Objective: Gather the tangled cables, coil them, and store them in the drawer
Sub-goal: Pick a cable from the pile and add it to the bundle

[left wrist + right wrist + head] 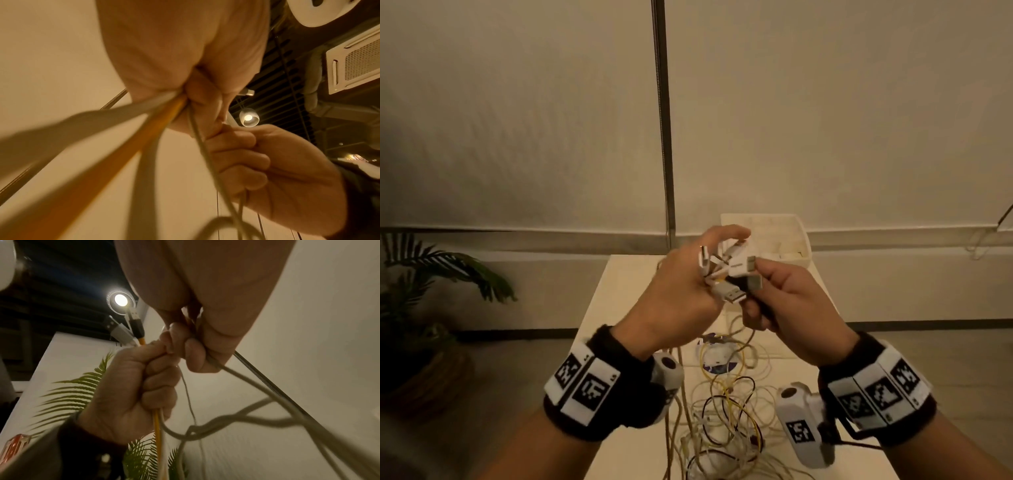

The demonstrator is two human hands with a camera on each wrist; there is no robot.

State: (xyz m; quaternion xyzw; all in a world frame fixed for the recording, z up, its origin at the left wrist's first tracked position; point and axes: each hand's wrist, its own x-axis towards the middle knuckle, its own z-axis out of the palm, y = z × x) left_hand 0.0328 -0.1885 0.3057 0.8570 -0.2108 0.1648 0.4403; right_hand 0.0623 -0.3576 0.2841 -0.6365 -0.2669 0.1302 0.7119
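Observation:
Above the table, my left hand grips a bunch of cable ends, and their white and silver USB plugs fan out past its fingers. My right hand pinches one white plug of that bunch and curls round a thin cable. The cables hang down into a tangled heap of white, yellow and black strands on the table. In the left wrist view, white cables and a yellow cable run out of my left fist. The right wrist view shows my left hand closed round the yellow cable.
A white compartmented box stands at the far end of the pale table. A white and blue object lies under the cables. A potted plant stands on the floor at left. A thin pole rises behind the table.

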